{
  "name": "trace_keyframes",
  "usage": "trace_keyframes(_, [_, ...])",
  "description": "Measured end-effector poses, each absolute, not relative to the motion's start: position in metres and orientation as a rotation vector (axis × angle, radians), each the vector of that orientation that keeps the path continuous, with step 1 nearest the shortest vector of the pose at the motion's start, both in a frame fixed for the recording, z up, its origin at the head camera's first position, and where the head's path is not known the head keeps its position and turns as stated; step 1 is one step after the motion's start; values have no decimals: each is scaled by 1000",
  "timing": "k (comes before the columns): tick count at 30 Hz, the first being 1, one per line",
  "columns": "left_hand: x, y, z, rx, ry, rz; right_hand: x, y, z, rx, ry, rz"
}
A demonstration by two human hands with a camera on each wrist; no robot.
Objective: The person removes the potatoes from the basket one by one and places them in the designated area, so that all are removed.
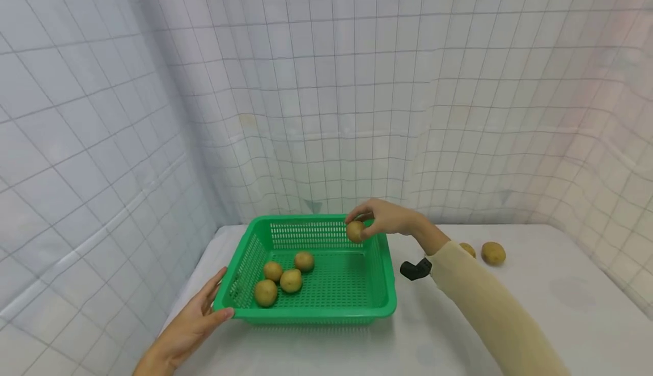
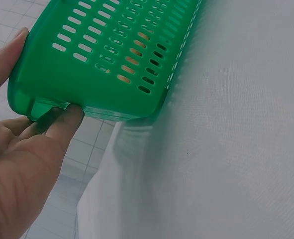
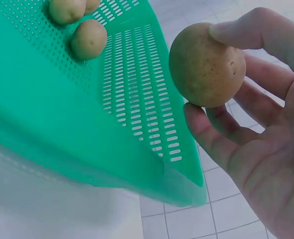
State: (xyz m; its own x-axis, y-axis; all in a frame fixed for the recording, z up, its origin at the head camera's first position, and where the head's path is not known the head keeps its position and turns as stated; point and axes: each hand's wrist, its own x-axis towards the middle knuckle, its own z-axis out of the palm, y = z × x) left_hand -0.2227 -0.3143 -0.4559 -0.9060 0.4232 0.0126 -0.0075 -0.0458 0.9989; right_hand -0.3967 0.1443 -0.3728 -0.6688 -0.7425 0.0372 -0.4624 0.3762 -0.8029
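While left hand (image 1: 190, 326) grips green basket (image 1: 326, 312) at near left corner, right hand (image 1: 391, 218) pinches potato (image 1: 354, 232) above basket's back right. Four other potatoes (image 1: 291, 281) sit in basket; two loose potatoes (image 1: 493, 253) lie right of basket. Best: lower softly, then let go.

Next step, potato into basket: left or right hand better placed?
Right hand, I'd say: it pinches a potato near the far right corner of the green basket. The left hand grips the basket's near left corner and holds no potato.
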Motion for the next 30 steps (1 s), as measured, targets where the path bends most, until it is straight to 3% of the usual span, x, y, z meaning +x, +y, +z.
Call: trace_keyframes(30, [-222, -319, -457, 439, 1943, 2023, -381, 191, -384, -942, 2374, -1293])
